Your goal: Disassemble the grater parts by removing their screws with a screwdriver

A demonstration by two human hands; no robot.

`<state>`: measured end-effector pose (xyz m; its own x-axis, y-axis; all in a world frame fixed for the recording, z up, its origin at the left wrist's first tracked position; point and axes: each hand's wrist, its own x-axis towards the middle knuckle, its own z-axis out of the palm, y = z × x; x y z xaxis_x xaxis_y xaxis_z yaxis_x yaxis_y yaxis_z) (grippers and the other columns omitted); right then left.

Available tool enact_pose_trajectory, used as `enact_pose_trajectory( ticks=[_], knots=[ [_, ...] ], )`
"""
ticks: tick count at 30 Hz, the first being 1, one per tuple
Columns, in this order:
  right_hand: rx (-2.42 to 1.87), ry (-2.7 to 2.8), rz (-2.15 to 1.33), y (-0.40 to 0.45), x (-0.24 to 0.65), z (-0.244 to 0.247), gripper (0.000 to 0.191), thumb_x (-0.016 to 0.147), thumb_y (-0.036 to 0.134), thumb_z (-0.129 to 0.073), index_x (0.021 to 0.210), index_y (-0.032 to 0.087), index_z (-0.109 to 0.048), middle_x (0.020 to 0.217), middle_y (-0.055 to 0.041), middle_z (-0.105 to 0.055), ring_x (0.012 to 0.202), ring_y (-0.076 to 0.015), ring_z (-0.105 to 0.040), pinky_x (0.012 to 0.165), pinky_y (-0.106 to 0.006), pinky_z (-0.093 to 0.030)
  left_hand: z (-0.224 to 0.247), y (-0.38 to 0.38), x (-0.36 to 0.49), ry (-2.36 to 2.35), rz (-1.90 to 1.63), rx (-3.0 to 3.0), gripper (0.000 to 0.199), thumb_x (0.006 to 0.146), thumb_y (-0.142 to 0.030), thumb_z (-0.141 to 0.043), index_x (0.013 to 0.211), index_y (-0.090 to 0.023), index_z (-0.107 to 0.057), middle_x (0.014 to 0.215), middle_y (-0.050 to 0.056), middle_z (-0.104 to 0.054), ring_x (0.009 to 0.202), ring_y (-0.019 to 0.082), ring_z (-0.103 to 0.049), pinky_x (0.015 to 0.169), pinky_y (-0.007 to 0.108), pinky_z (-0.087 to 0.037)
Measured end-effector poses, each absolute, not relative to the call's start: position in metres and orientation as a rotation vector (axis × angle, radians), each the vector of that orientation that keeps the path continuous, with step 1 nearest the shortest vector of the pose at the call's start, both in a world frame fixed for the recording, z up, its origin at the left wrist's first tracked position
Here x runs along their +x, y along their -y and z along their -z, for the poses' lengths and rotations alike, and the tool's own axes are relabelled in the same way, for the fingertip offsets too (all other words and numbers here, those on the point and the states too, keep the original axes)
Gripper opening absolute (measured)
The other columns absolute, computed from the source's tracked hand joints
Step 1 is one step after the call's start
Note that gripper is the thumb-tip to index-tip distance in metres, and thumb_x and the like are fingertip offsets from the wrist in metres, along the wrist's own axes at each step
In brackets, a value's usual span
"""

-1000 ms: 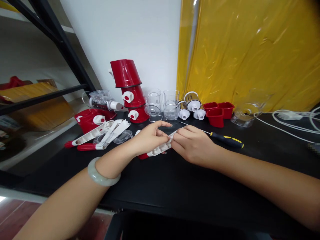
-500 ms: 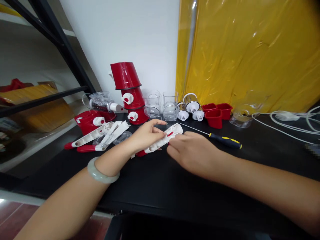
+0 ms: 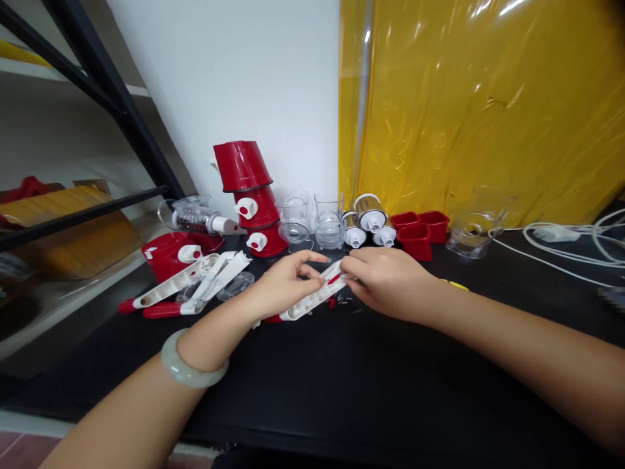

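While your left hand [image 3: 286, 286] grasps the white plastic handle [image 3: 305, 305], thumb laid along its top, the fingertips of your right hand [image 3: 385, 280] meet its far end; you cover too much there to tell whether they pinch the handle or some small part. The handle is held over the middle of the desk [image 3: 390, 378], its red end towards the left edge. Its hollow side faces up, ribbed into pockets, with a thin red strip [image 3: 334, 279] inside. Small metallic screws [image 3: 343, 300] lie just beside it on the matt black top.

To your left, two similar handles [image 3: 219, 286] with smooth red grips lie crossed. Along the back edge you have glossy red bases [image 3: 244, 166] stacked three high, clear cups [image 3: 329, 228], perforated metal drums [image 3: 370, 213] with white rims, and squarish red tubs [image 3: 416, 242]. White cable [image 3: 603, 238] coils near the back right corner.
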<state>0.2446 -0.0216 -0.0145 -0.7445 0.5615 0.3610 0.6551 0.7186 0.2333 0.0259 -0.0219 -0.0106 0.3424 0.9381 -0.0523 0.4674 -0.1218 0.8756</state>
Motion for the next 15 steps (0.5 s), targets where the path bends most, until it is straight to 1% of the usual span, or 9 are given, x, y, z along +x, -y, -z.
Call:
enact_pose_trajectory(
  ticks=[2,5,8,11,15],
  knots=[
    [-0.853,2.641,0.48,0.021,0.243,0.016,0.016,0.093,0.023,-0.051,0.096,0.016,-0.065,0.087,-0.0058,-0.062,0.079,-0.019,-0.057,0.064,-0.032,-0.03,0.011,0.022,0.026,-1.199,-0.681,1.755,0.048,0.075,-0.025,-0.065,0.121,-0.017,-0.056,0.082,0.0,-0.068,0.058,0.009,-0.055,0.055,0.022,-0.041],
    [-0.715,2.6,0.45,0.016,0.242,0.023,0.022,0.097,0.027,-0.05,0.089,0.017,-0.067,0.081,-0.0039,-0.06,0.075,-0.0162,-0.054,0.067,-0.032,-0.029,0.012,0.023,0.027,-1.118,-0.679,1.763,0.047,0.076,-0.026,-0.066,0.12,-0.016,-0.056,0.082,0.001,-0.068,0.07,0.013,-0.06,0.064,0.024,-0.044],
    [-0.612,2.557,0.518,0.01,0.242,0.03,0.026,0.098,0.026,-0.049,0.082,0.017,-0.066,0.075,-0.0026,-0.059,0.07,-0.0156,-0.051,0.067,-0.033,-0.027,0.012,0.024,0.027,-1.099,-0.673,1.731,0.047,0.077,-0.026,-0.067,0.121,-0.016,-0.055,0.081,0.001,-0.069,0.068,0.012,-0.06,0.062,0.024,-0.043],
    [-0.544,2.568,0.564,0.007,0.243,0.033,0.024,0.096,0.019,-0.05,0.077,0.016,-0.064,0.07,-0.0017,-0.057,0.065,-0.0155,-0.047,0.067,-0.034,-0.026,0.012,0.024,0.028,-1.094,-0.663,1.701,0.046,0.078,-0.025,-0.067,0.122,-0.017,-0.054,0.082,0.002,-0.071,0.065,0.012,-0.06,0.06,0.023,-0.043],
    [-0.54,2.59,0.551,0.005,0.243,0.037,0.021,0.093,0.016,-0.053,0.075,0.017,-0.063,0.069,-0.0009,-0.057,0.064,-0.0152,-0.045,0.066,-0.034,-0.024,0.015,0.024,0.029,-1.052,-0.653,1.667,0.045,0.08,-0.025,-0.066,0.121,-0.017,-0.053,0.085,0.005,-0.073,0.071,0.014,-0.065,0.063,0.025,-0.045]
  ],
)
